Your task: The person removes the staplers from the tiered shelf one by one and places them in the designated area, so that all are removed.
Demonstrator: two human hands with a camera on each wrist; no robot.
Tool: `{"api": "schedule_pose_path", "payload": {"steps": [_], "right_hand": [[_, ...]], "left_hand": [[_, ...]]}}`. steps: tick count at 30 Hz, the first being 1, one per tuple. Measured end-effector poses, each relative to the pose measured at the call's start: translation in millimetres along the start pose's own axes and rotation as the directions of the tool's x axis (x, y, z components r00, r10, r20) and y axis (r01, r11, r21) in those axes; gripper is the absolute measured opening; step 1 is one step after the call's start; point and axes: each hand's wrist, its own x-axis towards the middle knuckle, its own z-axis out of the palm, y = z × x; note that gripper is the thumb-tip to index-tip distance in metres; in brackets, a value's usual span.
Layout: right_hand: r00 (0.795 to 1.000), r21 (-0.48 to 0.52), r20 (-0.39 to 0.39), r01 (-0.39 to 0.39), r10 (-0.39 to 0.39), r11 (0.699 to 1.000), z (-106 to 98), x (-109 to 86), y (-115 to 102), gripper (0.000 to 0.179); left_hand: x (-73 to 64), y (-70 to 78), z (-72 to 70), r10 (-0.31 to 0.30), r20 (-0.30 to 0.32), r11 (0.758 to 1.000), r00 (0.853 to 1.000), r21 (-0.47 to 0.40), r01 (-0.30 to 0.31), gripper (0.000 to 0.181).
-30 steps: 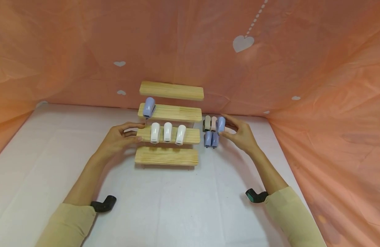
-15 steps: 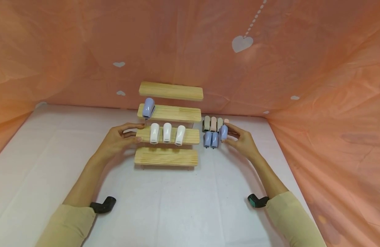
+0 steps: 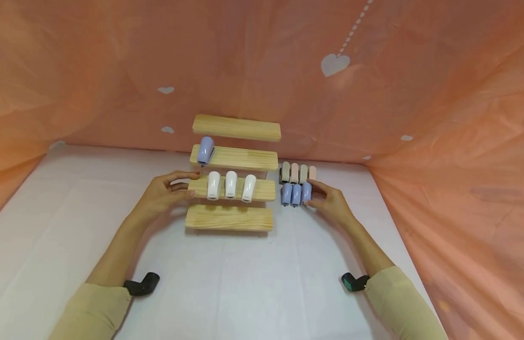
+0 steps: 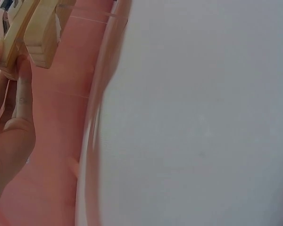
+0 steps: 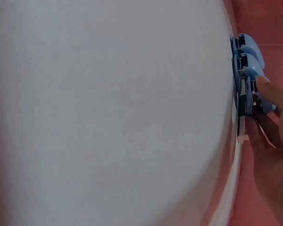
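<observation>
My left hand [image 3: 164, 191] holds the left end of a tier of the wooden stepped shelf [image 3: 228, 219]; in the left wrist view its thumb and fingers lie on either side of the board. Three white mini staplers [image 3: 230, 185] stand on that tier, and a lavender mini stapler [image 3: 205, 150] sits on the tier behind, at the left. My right hand [image 3: 333, 203] pinches a blue mini stapler [image 3: 306, 192], at the right end of a front row. Two matching blue staplers [image 3: 291, 194] stand just left of it. In the right wrist view, the thumb rests against the held blue stapler [image 5: 265, 104].
Behind the blue row stand greenish and pink mini staplers [image 3: 294, 173], side by side. A white cloth [image 3: 244, 283] covers the table. An orange curtain with pale hearts [image 3: 253, 61] rises behind and at the right.
My right hand has brought the blue stapler down and slightly right, from above the back row to the front row's right end. The left hand keeps its hold on the shelf.
</observation>
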Motion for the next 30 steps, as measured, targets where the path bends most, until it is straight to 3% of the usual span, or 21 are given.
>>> {"api": "schedule_pose_path", "payload": {"steps": [6, 12, 16, 24, 30], "right_hand": [[1.0, -0.021, 0.013, -0.018, 0.018, 1.0, 6, 1.1, 4, 0.064], [0.999, 0.093, 0.029, -0.037, 0.035, 0.995, 11, 2.6, 9, 0.066], [0.999, 0.115, 0.026, -0.036, 0.033, 0.993, 12, 3.0, 8, 0.067], [0.999, 0.112, 0.043, -0.026, 0.021, 0.993, 4, -5.7, -29, 0.065], [1.0, 0.11, 0.021, -0.018, 0.016, 0.994, 1, -6.2, -36, 0.062]], "left_hand": [[-1.9, 2.6, -0.5, -0.028, -0.01, 0.999, 1.0, 0.036, 0.028, 0.042], [-1.8, 3.4, 0.7, -0.024, -0.011, 0.999, 1.0, 0.035, 0.025, 0.045], [-0.4, 3.5, 1.3, -0.014, -0.009, 1.0, 1.0, 0.021, 0.014, 0.043], [0.0, 0.9, 0.2, -0.006, -0.006, 0.999, 1.0, 0.032, 0.007, 0.042], [0.8, -1.0, -1.4, 0.003, 0.002, 0.999, 1.0, 0.039, -0.003, 0.043]]}}
